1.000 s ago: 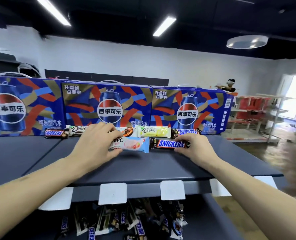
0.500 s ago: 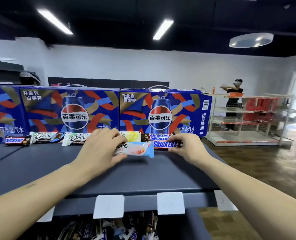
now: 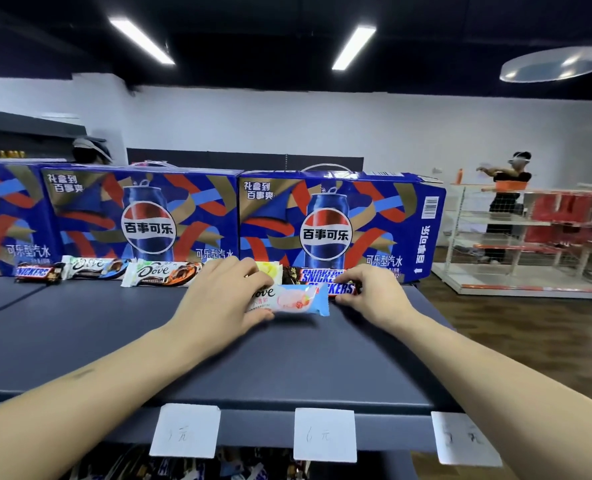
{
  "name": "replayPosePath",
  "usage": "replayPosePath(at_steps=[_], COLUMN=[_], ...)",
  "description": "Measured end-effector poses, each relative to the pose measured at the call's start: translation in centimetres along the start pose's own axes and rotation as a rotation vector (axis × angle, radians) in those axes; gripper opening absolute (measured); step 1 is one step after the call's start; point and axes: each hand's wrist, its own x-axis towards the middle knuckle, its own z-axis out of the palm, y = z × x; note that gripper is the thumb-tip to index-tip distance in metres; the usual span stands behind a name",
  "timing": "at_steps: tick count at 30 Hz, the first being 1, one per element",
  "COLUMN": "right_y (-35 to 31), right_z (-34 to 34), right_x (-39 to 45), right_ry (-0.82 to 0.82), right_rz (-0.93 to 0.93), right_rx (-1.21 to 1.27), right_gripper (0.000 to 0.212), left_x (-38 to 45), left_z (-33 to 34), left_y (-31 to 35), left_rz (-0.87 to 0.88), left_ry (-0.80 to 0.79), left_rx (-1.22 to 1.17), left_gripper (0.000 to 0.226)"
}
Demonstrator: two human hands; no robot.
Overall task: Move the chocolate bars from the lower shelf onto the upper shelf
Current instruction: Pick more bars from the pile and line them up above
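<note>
On the dark upper shelf (image 3: 114,341) my left hand (image 3: 223,299) grips the left end of a pale blue and pink Dove bar (image 3: 296,300). My right hand (image 3: 374,296) pinches the right end of a Snickers bar (image 3: 343,288) just behind it. A second Snickers bar (image 3: 317,273) and a yellow Dove bar (image 3: 269,268) lie further back. To the left a row runs along the boxes: a Snickers bar (image 3: 38,272) and two white Dove bars (image 3: 95,267) (image 3: 163,273). On the lower shelf, several more bars (image 3: 246,469) peek out under the shelf edge.
Blue Pepsi gift boxes (image 3: 325,223) stand along the back of the upper shelf. White price tags (image 3: 325,434) hang from its front edge. At the right, wooden floor leads to a white rack (image 3: 529,244) where another person (image 3: 505,209) stands.
The view has swung right and up, so less of the lower shelf shows. Both hands stay on their bars; the pink Dove bar and the front Snickers sit closer together.
</note>
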Motion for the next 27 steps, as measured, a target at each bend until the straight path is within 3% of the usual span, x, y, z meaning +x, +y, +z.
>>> replayPosePath(at_steps=[12,21,27], right_y=[1.1,2.8,6.0], right_z=[0.4,-1.6,-4.2], right_x=[1.1,0.2,-0.9], right_ry=[0.029,-0.005,-0.054], right_rz=[0.002,-0.043,0.008], right_rx=[-0.056,-0.030,-0.053], right_gripper=[0.028,0.059,0.058], left_x=[1.3,3.2,6.0], left_z=[1.4,1.4,2.9], left_y=[-0.3,1.7,6.1], left_rz=[-0.009,-0.003,0.026], left_ry=[-0.037,-0.014,-0.023], left_rx=[-0.069,-0.017,-0.034], left_gripper=[0.044,0.042,0.041])
